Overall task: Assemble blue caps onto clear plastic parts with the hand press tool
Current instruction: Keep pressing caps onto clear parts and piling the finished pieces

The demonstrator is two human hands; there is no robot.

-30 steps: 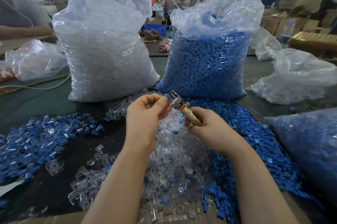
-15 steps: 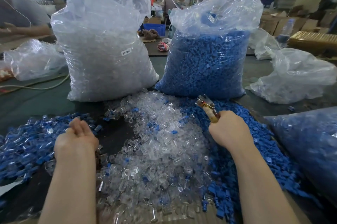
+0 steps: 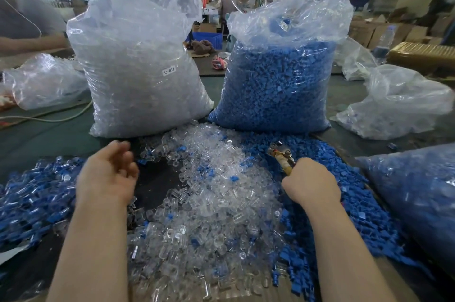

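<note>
So, left hand (image 3: 108, 176): empty, fingers loose, swinging back from finished pile (image 3: 32, 193).
Right hand (image 3: 311, 182): gripping press (image 3: 283, 156); next part due.

Left hand (image 3: 108, 176) fingertips motion-blurred

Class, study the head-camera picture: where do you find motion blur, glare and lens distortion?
Head view: the left hand's fingers are smeared by motion, while the right hand on the hand press tool looks sharper; daylight glares off the clear bag; the wide lens bends the edges and the background is soft.
</note>
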